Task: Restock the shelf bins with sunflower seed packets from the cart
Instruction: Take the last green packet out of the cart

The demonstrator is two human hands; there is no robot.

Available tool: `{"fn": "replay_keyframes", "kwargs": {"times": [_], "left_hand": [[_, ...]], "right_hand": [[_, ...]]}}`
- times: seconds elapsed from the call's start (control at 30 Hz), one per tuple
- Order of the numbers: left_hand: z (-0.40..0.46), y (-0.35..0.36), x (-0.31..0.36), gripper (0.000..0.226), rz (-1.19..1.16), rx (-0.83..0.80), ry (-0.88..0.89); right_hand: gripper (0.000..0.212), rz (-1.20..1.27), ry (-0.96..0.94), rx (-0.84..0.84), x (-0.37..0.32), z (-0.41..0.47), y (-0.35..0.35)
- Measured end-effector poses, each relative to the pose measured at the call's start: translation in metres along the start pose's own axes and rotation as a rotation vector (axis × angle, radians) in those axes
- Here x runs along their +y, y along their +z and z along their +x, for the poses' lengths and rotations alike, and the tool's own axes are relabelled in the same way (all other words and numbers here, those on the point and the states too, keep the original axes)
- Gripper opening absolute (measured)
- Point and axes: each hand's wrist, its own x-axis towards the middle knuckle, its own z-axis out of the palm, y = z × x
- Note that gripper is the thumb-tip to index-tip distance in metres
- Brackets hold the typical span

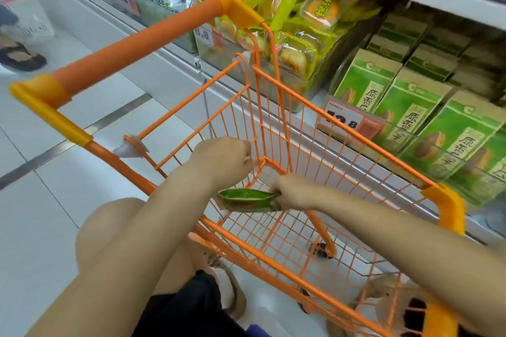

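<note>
My right hand (pixel 294 190) pinches one green sunflower seed packet (pixel 247 200) by its end, low inside the orange wire cart (pixel 342 128). The packet lies flat, just above the cart's floor grid. My left hand (pixel 220 163) hovers over the cart's inner corner with its fingers curled; nothing shows in them. On the shelf to the right, a clear bin (pixel 438 164) holds rows of upright matching green seed packets (pixel 410 109). No other packets show in the cart.
The cart's orange handle (pixel 137 44) crosses the upper left. Yellow pastry packs (pixel 295 11) fill the neighbouring bin. A price tag (pixel 347 120) hangs on the shelf edge. Another person's shoe (pixel 22 59) stands on the tiled floor at far left. My knee (pixel 109 227) is beside the cart.
</note>
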Motion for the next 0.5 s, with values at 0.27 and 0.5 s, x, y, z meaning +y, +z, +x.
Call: {"fn": "replay_keyframes", "kwargs": {"times": [0.27,0.5], "left_hand": [[0.002,-0.018,0.004,0.047,-0.475,-0.018,-0.051],[-0.002,-0.038,0.022,0.066,-0.921,-0.257,-0.097]], "right_hand": [[0.018,0.582,-0.176,0.21,0.035,-0.053,-0.081],[0.016,0.761,-0.266,0.222,0.035,-0.09,-0.098]]}}
